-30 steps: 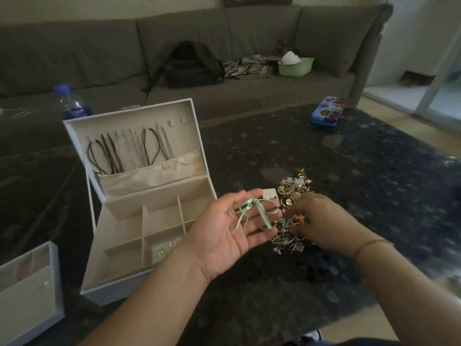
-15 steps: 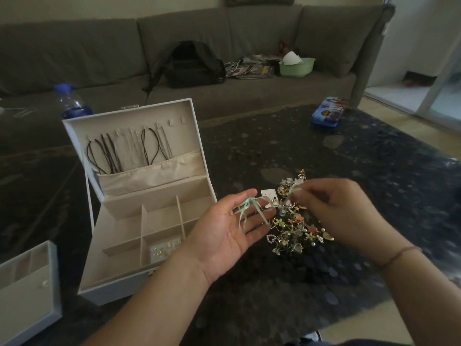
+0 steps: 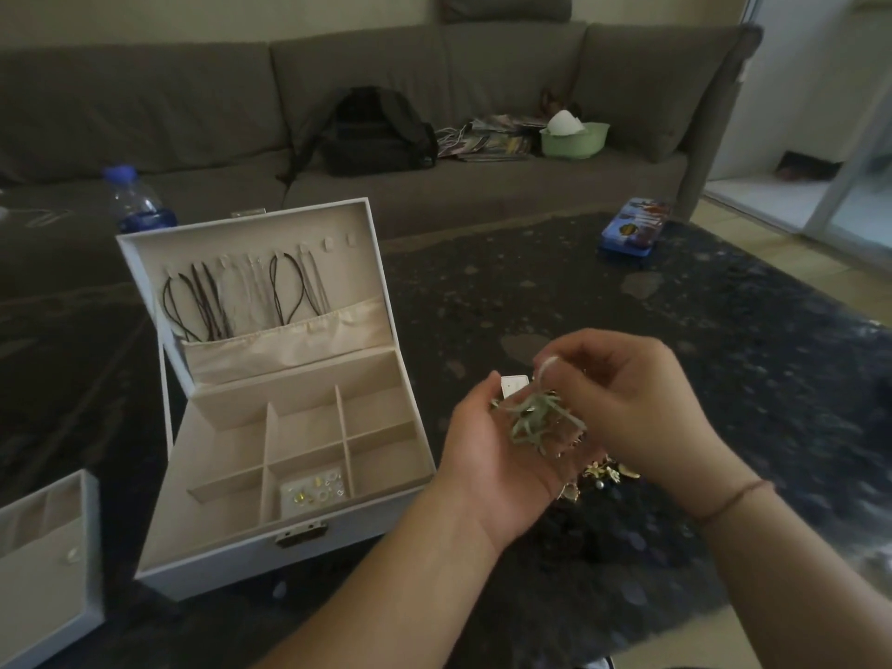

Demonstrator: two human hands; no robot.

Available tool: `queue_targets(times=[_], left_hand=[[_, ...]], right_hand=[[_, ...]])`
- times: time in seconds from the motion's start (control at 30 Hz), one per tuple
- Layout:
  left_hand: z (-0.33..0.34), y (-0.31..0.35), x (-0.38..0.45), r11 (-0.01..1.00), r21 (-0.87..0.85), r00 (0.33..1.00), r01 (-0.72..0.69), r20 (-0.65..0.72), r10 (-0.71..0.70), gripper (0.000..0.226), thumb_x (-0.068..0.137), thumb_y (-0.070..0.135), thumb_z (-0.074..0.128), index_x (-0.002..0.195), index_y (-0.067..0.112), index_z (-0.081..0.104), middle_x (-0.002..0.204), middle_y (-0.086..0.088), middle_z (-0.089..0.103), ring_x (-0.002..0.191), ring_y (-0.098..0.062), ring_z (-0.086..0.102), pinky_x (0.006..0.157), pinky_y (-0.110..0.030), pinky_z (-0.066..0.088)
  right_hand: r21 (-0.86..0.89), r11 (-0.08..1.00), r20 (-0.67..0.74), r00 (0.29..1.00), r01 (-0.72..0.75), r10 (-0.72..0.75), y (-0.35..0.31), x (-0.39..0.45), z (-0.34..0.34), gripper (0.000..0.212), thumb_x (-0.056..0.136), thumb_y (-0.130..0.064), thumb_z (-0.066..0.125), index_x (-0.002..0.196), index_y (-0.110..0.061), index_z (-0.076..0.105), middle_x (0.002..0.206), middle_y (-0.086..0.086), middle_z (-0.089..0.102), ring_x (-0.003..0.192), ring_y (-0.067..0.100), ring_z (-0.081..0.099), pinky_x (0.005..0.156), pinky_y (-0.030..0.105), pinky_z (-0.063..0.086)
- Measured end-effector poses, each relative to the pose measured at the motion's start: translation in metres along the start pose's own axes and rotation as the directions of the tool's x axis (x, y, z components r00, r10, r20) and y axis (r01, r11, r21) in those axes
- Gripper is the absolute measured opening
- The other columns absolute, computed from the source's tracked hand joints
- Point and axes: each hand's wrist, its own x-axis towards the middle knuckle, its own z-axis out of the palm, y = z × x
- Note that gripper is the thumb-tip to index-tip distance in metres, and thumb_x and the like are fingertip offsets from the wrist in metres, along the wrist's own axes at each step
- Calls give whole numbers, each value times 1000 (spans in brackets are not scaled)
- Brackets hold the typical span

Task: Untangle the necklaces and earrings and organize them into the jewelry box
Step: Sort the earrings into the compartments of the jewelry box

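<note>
Head view, left hand: the left hand (image 3: 487, 451) is lying palm up to the right of the box, fingers relaxed and spread apart, cradling a pale green ribbon bow (image 3: 536, 420) and a small white card (image 3: 514, 384).
Head view, right hand: the right hand (image 3: 632, 403) is hovering just above the left palm, thumb and fingertips pinching together on a pale loop at the top of the bow.
Head view, jewelry pile: a tangle of gold-toned earrings (image 3: 606, 473) is lying on the dark table (image 3: 724, 340) beneath both hands, partly hidden.
Head view, jewelry box: the white jewelry box (image 3: 299, 456) is sitting open at left; dark cord necklaces (image 3: 212, 301) are hanging inside its lid above a fabric pocket, and an earring card (image 3: 313, 490) is lying in the front middle compartment.
Head view, surroundings: a removable tray (image 3: 43, 562) is sitting at far left, a water bottle (image 3: 135, 200) behind the box, a blue tin (image 3: 632, 226) at the table's far edge.
</note>
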Motion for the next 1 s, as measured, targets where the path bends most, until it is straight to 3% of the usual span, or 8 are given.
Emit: queue_targets(times=[0.13,0.23,0.47,0.6,0.67,0.77,0.9,1.0], left_hand=[[-9,10,-4,1000,8,1000,-3,-15,3,57,101,36,41,76,-1,78,86,-18,72,70,-27,72,82,-43,54],[-14,23,-22,999,27,998,16,-53,-15,42,97,29,50,82,-2,74,90,-20,70,75,-28,69,80,-40,56],[-63,85,-74,994,51,988,-97,-118,102,34,90,29,56,97,-2,68,99,-25,66,82,-33,67,68,-40,61],[-101,141,-107,936,175,918,-307,-204,339,29,87,20,63,106,-1,64,100,-20,66,79,-25,66,59,-32,58],[-121,160,-113,763,545,796,-348,-259,548,20,85,7,66,105,5,66,95,-14,69,73,-17,65,57,-25,55],[-145,175,-109,128,992,642,-20,-85,762,22,90,5,67,101,24,69,98,-3,70,76,-14,67,63,-28,56],[-160,177,-89,-445,859,743,253,122,658,28,89,3,63,105,25,68,106,5,64,96,-14,62,82,-25,48],[-158,170,-79,-622,685,780,380,125,614,38,84,-8,53,109,18,64,108,-6,61,96,-25,63,80,-34,52]], right_hand=[[-76,994,61,995,78,-74,5,-4,2,56,76,-1,69,122,-34,62,103,-19,67,99,1,63,85,30,54],[77,990,63,990,121,-126,4,-3,7,70,72,-2,64,131,-38,53,111,-14,65,104,11,63,85,37,54],[108,992,-71,996,66,-59,9,7,23,61,79,3,65,119,-44,58,106,-8,68,99,14,65,88,43,53],[36,999,-76,997,-4,6,10,10,32,59,79,4,65,104,-50,60,100,-13,69,95,10,65,81,26,51],[12,1000,-68,998,-17,18,7,11,34,54,81,3,65,99,-48,63,98,-20,68,90,4,65,77,15,50],[-42,999,-52,998,-26,24,3,9,38,43,83,-2,66,96,-43,66,93,-31,65,80,-4,63,60,3,46],[-79,996,-29,999,-40,38,1,8,43,32,85,-9,66,93,-40,68,91,-33,64,73,1,63,51,10,48],[-112,993,-22,999,-43,41,1,7,45,28,84,-10,67,94,-36,70,91,-33,64,79,-1,62,55,4,45]])
